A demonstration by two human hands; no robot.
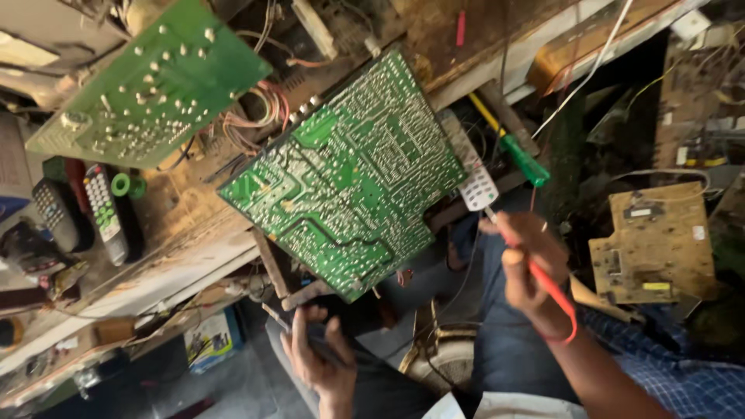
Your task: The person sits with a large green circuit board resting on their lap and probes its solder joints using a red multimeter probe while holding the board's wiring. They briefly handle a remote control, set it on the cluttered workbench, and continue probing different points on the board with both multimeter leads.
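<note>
A large green circuit board (349, 171) lies solder side up, tilted over the edge of a cluttered wooden bench (178, 209). My right hand (528, 264) grips a red test probe (552, 293). Its metal tip points up toward the board's right edge, close to a small white remote (478, 188). My left hand (318, 361) is below the board's lower corner, fingers curled around a dark, thin object (306, 330) that I cannot make out clearly. Neither hand touches the board's green face.
A second green circuit board (155, 77) stands at the upper left with loose wires (260, 109) beside it. Two remotes (105, 209) lie at the left. A green-handled screwdriver (524, 159) sits right of the main board. A tan board (656, 240) lies at the right.
</note>
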